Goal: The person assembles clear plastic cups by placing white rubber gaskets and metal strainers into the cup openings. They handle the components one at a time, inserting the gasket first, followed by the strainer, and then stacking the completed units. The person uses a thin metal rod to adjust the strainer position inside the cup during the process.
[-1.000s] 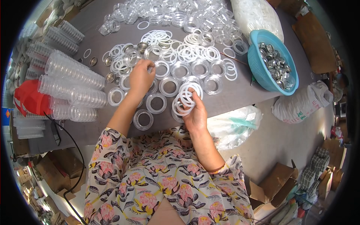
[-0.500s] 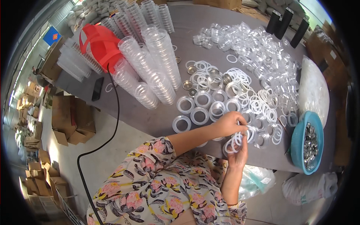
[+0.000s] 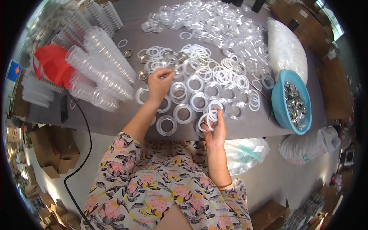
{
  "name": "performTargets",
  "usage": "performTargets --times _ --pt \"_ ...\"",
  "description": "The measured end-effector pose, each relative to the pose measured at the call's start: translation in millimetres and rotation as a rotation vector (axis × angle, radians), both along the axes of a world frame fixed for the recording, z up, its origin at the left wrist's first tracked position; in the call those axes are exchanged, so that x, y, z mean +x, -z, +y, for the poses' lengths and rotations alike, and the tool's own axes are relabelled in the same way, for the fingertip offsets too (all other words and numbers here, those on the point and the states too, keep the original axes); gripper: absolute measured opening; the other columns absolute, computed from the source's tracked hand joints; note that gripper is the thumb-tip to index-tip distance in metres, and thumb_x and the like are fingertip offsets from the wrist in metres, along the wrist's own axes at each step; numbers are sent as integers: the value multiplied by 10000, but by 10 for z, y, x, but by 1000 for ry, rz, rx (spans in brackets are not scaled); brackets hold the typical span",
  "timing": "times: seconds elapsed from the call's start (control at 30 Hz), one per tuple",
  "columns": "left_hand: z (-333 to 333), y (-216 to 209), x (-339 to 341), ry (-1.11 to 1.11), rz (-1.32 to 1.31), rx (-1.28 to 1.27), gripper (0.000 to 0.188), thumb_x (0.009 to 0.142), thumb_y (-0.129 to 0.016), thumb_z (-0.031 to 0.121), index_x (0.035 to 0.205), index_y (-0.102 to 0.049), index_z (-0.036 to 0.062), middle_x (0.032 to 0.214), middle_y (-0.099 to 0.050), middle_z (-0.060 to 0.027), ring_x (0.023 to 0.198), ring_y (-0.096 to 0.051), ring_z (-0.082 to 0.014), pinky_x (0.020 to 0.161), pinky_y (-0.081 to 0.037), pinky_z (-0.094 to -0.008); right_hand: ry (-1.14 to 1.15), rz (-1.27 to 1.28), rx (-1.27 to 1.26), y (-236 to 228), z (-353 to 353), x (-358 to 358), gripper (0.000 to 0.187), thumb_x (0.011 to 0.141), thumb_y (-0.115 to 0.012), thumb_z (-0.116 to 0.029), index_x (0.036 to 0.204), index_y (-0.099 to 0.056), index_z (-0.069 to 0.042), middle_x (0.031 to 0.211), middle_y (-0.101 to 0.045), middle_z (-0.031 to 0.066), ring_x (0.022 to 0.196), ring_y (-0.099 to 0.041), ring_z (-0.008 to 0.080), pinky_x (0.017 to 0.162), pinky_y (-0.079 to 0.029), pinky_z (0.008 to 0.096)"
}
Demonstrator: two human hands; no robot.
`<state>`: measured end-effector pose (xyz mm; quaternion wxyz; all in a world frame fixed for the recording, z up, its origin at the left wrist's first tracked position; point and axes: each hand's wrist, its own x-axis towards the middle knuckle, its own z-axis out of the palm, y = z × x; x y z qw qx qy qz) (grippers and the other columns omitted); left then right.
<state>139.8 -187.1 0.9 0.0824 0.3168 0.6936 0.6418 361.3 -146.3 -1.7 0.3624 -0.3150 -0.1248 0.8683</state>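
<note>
Jutting from right hand (image 3: 216, 135): rings (image 3: 211, 112)

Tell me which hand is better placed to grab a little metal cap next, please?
Probably the left hand: it is close to a metal cap, though I can't tell whether it holds anything. The right hand is farther away, holding several white rings.

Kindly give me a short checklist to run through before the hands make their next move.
1. Right hand holding several white rings: ok.
2. Left hand gripping a ring between its fingertips: cannot tell.
3. Clear ring nearest the table edge lying flat: ok.
4. Clear cup stacks apart from the left hand: ok.
5. Black cable away from both hands: ok.
</note>
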Motion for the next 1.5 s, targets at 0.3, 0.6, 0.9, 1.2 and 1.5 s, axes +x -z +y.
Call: performTargets --times 0.3,0.6,0.9,1.2,1.5 --pt "49 36 -121 77 1048 -329 104 655 -655 81 751 -619 93 746 -568 -6 740 -536 -207 648 -418 -339 36 -26 1 -143 16 44 224 917 -443 -306 962 -524 -102 678 -518 -10 518 -455 68 354 -271 176" --pt "149 -142 -89 38 748 -298 92 681 -641 55 763 -600 56 771 -593 -50 722 -560 -245 635 -443 -350 15 -36 38 -61 19 16 264 880 -510 -345 966 -523 -95 696 -513 -13 518 -453 70 384 -286 207" --pt "666 -3 -63 121 1003 -162 102 666 -649 53 725 -566 65 735 -577 -44 737 -543 -235 656 -421 -348 51 -76 24 -194 30 64 270 883 -503 -351 966 -507 -94 674 -499 -4 519 -448 75 396 -304 211" --pt "756 25 -85 281 984 -517 67 678 -612 75 712 -559 54 690 -564 -77 681 -550 -270 618 -415 -383 84 -37 22 -86 87 108 267 884 -503 -350 965 -509 -96 682 -500 -6 511 -448 74 390 -304 207" --pt "826 -193 -58 135 964 -315 70 683 -608 85 664 -549 52 674 -573 -93 660 -556 -281 607 -425 -393 83 -26 2 -109 82 101 240 890 -492 -336 958 -517 -106 693 -518 -12 511 -465 71 386 -313 205"
